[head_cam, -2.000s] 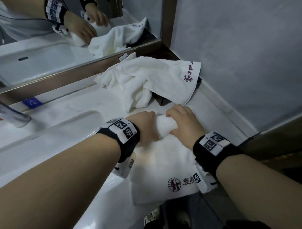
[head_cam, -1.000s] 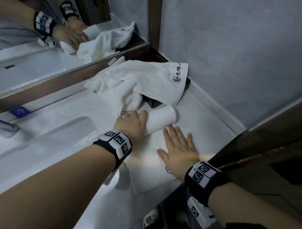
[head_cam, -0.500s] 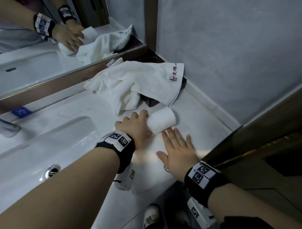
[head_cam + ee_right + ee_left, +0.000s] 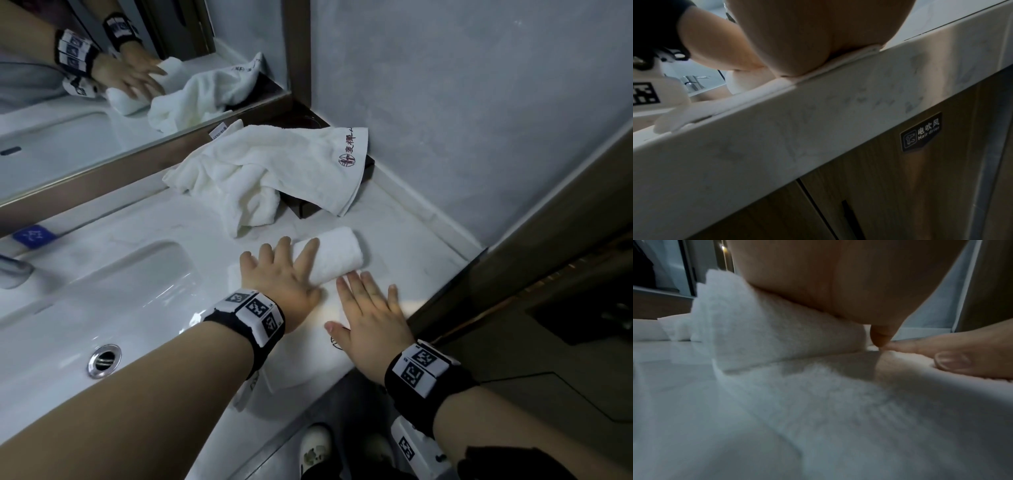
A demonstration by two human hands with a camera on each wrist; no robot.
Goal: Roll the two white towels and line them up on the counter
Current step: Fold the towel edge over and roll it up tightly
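Note:
A half-rolled white towel [image 4: 334, 255] lies on the white counter [image 4: 404, 240], its rolled part [image 4: 781, 332] pointing toward the wall. My left hand [image 4: 279, 274] presses flat on the roll with spread, straight fingers. My right hand [image 4: 371, 311] lies flat on the towel's unrolled tail [image 4: 838, 402] near the counter's front edge [image 4: 818, 116], fingertips just short of the roll. A second white towel [image 4: 274, 168] with a red logo lies crumpled behind, draped over a dark box.
A sink basin [image 4: 102, 298] with its drain [image 4: 103, 360] sits left of the towels. The mirror [image 4: 120, 85] runs along the back, a grey wall [image 4: 462, 102] closes the right side. A wooden cabinet with a hair drier label [image 4: 920, 131] is below the counter.
The roll has moved away from me toward the wall and grown thicker. Both hands went from gripping it to lying flat; the left now spreads its fingers over the roll.

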